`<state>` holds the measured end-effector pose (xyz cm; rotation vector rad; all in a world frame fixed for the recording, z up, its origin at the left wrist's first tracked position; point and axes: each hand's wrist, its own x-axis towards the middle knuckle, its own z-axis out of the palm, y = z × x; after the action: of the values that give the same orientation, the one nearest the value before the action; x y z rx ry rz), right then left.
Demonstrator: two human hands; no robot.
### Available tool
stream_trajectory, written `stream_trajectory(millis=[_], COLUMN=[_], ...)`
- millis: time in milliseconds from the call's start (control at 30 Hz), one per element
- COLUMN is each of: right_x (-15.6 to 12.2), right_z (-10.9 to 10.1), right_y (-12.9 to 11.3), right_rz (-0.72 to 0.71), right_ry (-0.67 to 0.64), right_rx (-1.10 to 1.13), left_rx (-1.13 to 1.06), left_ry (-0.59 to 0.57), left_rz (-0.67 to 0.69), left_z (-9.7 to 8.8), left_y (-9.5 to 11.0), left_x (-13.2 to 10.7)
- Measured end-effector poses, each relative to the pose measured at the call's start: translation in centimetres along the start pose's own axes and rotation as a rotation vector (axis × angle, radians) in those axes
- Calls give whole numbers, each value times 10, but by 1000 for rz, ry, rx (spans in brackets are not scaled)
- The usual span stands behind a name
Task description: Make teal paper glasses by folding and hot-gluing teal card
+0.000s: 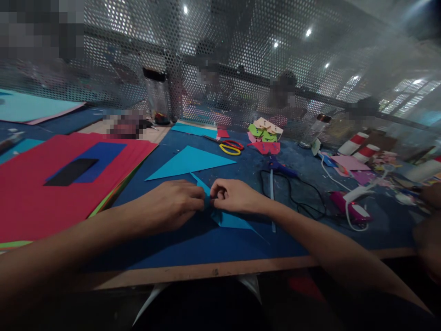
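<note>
Forearms [99,230] reach in; left hand [175,202] and right hand [237,196] pinch blue paper [235,221] between them, its length slanting far-left to near-right.

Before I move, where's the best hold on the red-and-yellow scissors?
Likely the handle loops, taken with the right hand from the near right: the scissors lie with their loops toward that side, while the blades point away to the left.

Scene dimly lit; small lamps [308,32] blown out at upper right. Soft shadow cast under left hand [175,202]. Frame edges stretched, lower corners darkened, upper-left corner pixelated.
</note>
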<state>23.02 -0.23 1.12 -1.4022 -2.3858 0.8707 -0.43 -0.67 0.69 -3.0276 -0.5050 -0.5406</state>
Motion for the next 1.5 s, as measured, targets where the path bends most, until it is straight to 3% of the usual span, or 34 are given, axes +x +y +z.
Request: stream_trajectory(millis=[633, 1067, 1500], right_x=[-1, -2, -2], right_z=[-1, 5, 2], right_y=[0, -7, -9], right_rz=[-16, 22, 22], right_ry=[-1, 61, 38], right_rx=[-12, -89, -83], left_rx=[-22, -24, -31], left_ry=[-5, 6, -3], left_rz=[-15, -108, -55], left_z=[-1, 4, 4], left_y=[0, 0, -2], left_x=[0, -2, 0])
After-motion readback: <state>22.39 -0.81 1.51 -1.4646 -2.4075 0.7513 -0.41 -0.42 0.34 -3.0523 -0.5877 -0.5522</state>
